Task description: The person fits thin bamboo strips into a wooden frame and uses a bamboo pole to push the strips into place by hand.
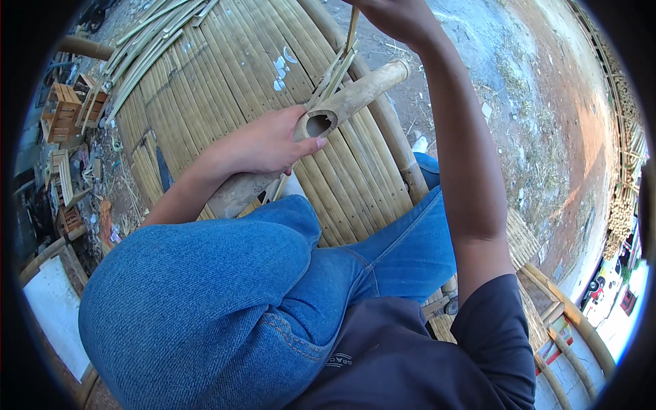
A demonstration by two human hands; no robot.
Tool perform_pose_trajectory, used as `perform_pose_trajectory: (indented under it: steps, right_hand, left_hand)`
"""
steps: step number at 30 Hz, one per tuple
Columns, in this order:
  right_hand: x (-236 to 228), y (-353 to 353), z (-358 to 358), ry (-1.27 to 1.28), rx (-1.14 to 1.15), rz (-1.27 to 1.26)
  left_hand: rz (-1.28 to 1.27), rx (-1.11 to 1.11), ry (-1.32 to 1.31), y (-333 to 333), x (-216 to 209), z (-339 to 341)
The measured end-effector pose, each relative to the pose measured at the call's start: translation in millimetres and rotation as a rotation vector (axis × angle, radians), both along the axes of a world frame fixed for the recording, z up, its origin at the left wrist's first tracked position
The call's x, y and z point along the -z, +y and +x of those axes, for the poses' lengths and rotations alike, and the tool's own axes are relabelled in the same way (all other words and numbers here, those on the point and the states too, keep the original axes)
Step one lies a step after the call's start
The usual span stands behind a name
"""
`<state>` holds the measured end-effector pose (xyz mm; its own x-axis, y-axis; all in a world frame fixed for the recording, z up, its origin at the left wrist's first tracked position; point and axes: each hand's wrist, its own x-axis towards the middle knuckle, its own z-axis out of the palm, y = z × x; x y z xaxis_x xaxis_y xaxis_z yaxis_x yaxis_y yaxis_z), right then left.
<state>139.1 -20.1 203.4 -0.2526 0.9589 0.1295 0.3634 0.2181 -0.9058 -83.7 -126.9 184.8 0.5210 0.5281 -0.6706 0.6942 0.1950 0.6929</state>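
A pale bamboo tube (362, 96) lies slantwise over the slatted bamboo platform (239, 55), with a dark, rough-edged opening facing me. My left hand (270, 137) is closed at that opening, thumb along its lower rim and fingers mostly hidden. Beneath my left wrist shows another thick bamboo piece (239, 193); I cannot tell whether it belongs to the same tube. At the top edge, my right hand (400, 20), partly cut off, grips a thin bamboo strip (352, 31) that points down towards the tube. Several split bamboo strips (335, 76) lie beside the tube, near its opening.
My denim-covered legs (205, 273) rest on the platform. A pile of long bamboo strips (154, 41) lies at the far left, and wooden crates (61, 113) stand beyond it. Thick bamboo poles (400, 147) edge the platform, with dirt ground (547, 137) to the right.
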Motion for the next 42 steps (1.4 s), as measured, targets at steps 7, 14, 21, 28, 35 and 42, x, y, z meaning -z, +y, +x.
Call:
perform_pose_trajectory:
  steps: [7,14,21,28,35,42]
  right_hand:
    - [33,-15,5,-0.168,0.417,0.211]
    - [99,-109,-7,0.537,0.920,-0.110]
    - [126,-129,2,1.134,0.479,-0.630]
    - [174,-128,54,1.238,0.773,-0.672]
    - [174,-135,70,1.249,0.792,-0.686]
    - [183,-134,64,1.208,0.751,-0.710]
  left_hand:
    - [0.045,-0.029,-0.003,5,-3,7]
    - [0.127,-0.106,-0.064,9,10,14]
    - [0.269,0.075,-0.065,15,25,44]
    - [0.919,-0.193,-0.072,106,103,24]
    - [0.743,-0.278,-0.333,133,159,61]
    - [0.620,-0.310,-0.325,131,157,65]
